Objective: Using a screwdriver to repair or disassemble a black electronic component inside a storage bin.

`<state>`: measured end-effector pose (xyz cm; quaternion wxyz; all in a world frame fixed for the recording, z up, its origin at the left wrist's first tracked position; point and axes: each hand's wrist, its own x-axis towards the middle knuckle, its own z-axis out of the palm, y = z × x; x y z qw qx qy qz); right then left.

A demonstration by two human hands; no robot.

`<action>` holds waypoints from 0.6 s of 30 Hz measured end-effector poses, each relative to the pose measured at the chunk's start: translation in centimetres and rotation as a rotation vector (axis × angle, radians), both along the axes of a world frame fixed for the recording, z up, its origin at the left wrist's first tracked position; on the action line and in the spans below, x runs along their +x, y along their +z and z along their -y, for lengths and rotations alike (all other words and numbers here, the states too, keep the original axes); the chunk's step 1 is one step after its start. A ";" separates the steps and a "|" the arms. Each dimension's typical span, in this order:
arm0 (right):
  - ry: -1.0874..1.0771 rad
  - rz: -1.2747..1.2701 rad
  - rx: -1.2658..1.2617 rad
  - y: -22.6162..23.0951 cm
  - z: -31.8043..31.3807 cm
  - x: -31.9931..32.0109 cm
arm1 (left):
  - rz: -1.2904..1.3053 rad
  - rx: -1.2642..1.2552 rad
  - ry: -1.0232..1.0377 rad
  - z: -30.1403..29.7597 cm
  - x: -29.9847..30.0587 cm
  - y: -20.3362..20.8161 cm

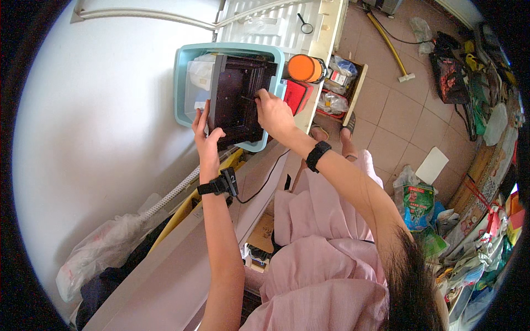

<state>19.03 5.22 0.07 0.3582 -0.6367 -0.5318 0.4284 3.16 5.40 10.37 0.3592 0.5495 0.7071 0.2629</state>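
Loose pink clothing is worn with black wrist straps, one trailing a cable.

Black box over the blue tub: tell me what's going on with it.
A person's left hand grips the lower end of a black box, open side up, over a light-blue tub. The right hand is at the box's right side, apparently pinching something thin, too small to make out. An orange-lidded jar sits just right of the tub.

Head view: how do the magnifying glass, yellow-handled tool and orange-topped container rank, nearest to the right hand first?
1. Orange-topped container: beyond the right hand, slightly right.
2. Magnifying glass: farther ahead, same side.
3. Yellow-handled tool: floor, far right.
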 end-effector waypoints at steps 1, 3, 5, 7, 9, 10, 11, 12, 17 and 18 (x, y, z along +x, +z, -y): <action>0.000 0.015 0.029 0.0 0.1 0.0 | -0.011 -0.015 0.012 0.0 0.2 0.1; -0.013 0.007 0.058 0.1 0.2 0.2 | -0.003 -0.002 0.001 -0.1 -0.3 -0.2; -0.025 -0.002 0.088 0.5 0.1 0.2 | 0.003 0.012 -0.009 -0.1 -0.9 -0.3; -0.020 -0.024 0.047 0.3 0.0 0.3 | 0.005 0.010 -0.009 -0.1 -0.8 -0.4; -0.031 -0.030 0.062 0.2 0.1 0.2 | 0.008 0.004 -0.011 -0.1 -0.6 -0.2; -0.041 -0.037 0.077 0.2 0.1 0.2 | 0.010 0.000 -0.013 -0.1 -0.4 -0.1; -0.041 -0.037 0.077 0.1 0.0 0.1 | 0.010 0.000 -0.013 -0.1 -0.3 -0.1; -0.017 -0.041 0.014 -0.1 -0.1 0.1 | 0.014 0.003 -0.008 -0.1 -0.2 -0.1; -0.012 0.014 0.073 -0.2 0.1 0.1 | 0.027 0.008 0.000 -0.1 -0.4 -0.2; -0.032 -0.005 0.090 -0.1 0.2 0.1 | 0.014 0.011 -0.010 -0.1 -0.5 -0.1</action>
